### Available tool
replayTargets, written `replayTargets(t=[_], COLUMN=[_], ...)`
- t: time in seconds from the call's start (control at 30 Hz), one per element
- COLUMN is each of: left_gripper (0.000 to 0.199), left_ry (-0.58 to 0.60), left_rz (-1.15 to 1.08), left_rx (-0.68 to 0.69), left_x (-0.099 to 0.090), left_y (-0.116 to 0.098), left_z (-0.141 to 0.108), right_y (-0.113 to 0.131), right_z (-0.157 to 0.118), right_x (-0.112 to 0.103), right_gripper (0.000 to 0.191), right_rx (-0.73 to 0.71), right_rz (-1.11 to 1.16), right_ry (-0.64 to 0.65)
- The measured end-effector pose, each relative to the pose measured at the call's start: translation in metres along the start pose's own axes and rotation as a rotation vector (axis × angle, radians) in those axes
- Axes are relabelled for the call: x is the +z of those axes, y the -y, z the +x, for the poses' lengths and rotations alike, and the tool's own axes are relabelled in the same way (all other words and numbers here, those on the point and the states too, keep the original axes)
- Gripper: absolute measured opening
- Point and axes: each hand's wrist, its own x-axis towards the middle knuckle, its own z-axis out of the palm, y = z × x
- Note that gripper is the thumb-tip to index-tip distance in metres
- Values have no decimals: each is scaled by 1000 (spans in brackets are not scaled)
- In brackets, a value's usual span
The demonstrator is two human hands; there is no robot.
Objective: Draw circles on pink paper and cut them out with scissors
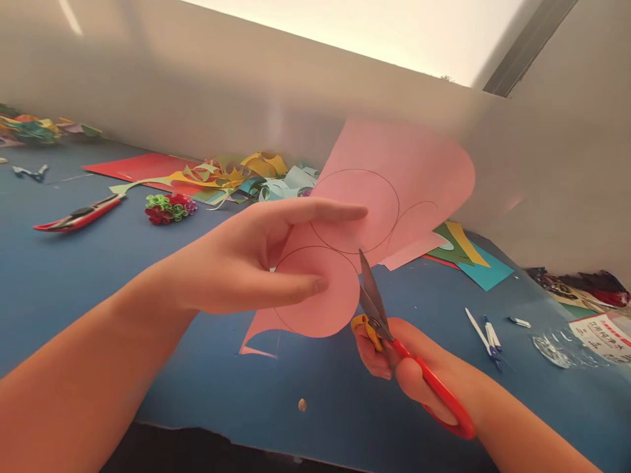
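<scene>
A sheet of pink paper (424, 164) is held up off the table, with circles drawn on it in thin dark lines. My left hand (246, 256) grips it, thumb and index finger stretched over the front; the other fingers are hidden behind the sheet. Along the lower circle the paper is partly cut, and a narrow offcut hangs at the lower left. Scissors (374, 305) with red and yellow handles are in my right hand (394, 355), fingers through the loops. Their blades are parted slightly, at the paper's edge where the two circles nearly meet.
On the blue table (207, 387) lie a red utility knife (81, 215), a curled-paper cluster (170, 208) and colourful paper scraps (231, 174). Coloured sheets (486, 266), a compass (486, 335) and clear plastic (555, 348) are at right. A pale wall (197, 85) stands behind.
</scene>
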Motion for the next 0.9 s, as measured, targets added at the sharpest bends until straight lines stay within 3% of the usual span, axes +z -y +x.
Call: replayTargets(t=[0.1,0.23,0.3,0.43,0.57,0.9], left_gripper=[55,60,62,63,63,65], left_ry=[29,50,49,38,57,10], left_rz=[13,92,157,249,256,377], left_rx=[1,-7,-4,13,-15,49], left_x=[1,4,5,8,9,13], left_y=[0,2,3,0,-5,-4], left_z=[0,-1,-1,0,1,-2], right_y=[6,12,9,0,2,3], right_z=[-2,-4,-3,0,4,5], right_x=[5,10,10,10,12,11], right_gripper=[58,44,49,61,67,70], right_rx=[-30,100,123,32,20,-16], right_rz=[22,-16,19,46,-20,3], right_ry=[4,-45,-35,19,-31,-22])
